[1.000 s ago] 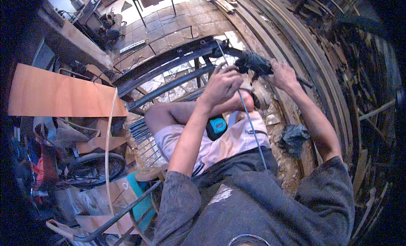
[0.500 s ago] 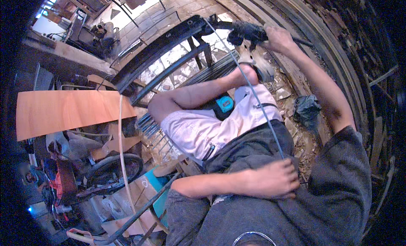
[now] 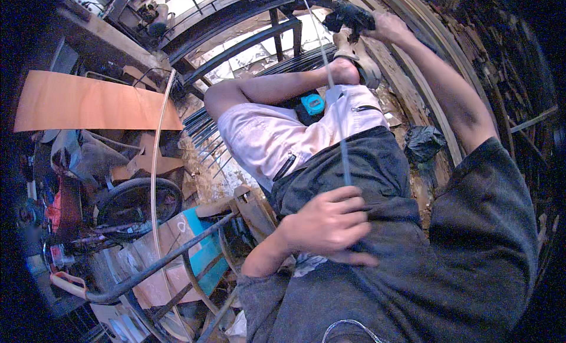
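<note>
1. The left hand (image 3: 330, 228) sits in the lower centre of the frame, against the dark shirt, its grip closed around the lower end of a thin cord (image 3: 332, 95).
2. The cord runs up from that hand, across the pale shorts (image 3: 268, 133), toward the top centre of the frame.
3. The right hand (image 3: 383, 25) is at the top centre, arm stretched out, its grip wrapped on a dark power tool (image 3: 348, 15).
4. The tool lies just above a sandalled foot (image 3: 354, 63) and beside a dark metal frame (image 3: 236, 15).
5. A blue tape measure (image 3: 312, 104) rests on the shorts near the bent knee.
6. An orange board (image 3: 88, 104) lies at the left of the frame, with a black wheel (image 3: 138, 204) below it.
7. A black bag (image 3: 427, 143) lies on the floor at the right, beside the stretched arm.
</note>
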Demonstrator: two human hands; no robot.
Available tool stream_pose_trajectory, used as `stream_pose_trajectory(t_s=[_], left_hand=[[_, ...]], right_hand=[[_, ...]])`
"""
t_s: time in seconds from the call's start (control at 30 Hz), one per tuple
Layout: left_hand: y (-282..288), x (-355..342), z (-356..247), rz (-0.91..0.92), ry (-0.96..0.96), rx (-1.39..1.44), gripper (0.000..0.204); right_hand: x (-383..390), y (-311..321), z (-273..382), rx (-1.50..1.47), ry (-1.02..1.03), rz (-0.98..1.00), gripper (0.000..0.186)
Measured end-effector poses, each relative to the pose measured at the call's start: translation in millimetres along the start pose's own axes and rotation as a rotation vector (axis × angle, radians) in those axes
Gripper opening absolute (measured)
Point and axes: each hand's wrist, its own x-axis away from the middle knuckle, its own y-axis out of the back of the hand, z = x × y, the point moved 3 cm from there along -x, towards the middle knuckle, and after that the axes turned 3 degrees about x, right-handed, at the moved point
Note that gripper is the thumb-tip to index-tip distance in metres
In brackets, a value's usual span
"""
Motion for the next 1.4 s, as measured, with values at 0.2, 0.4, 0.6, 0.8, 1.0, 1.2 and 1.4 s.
stream_pose_trajectory(t_s=[0.2,0.4,0.6,0.8,1.0,1.2,1.4], left_hand=[[11,33,3,-0.228,-0.023,0.076,0.054],[-81,-59,27,-0.025,-0.077,0.015,0.037],[-188,-125,89,0.082,-0.175,-0.178,0.034],[-185,-112,101,0.121,-0.148,0.004,0.040],[-44,-54,147,-0.219,0.423,0.160,0.039],[101,19,180,-0.722,0.800,-0.299,0.020],[136,50,198,-1.012,0.866,-0.310,0.008]], right_hand=[[25,20,7,0.031,-0.032,0.053,0.070],[38,49,37,-0.283,-0.010,-0.062,0.078],[33,6,63,-1.242,-0.072,0.421,0.045],[11,32,20,-0.937,0.149,-0.172,0.035],[-13,51,-18,-0.787,0.349,-0.160,0.025],[-77,38,13,-0.831,0.433,-0.124,0.023],[-147,25,6,-0.798,0.353,-0.083,0.030]])
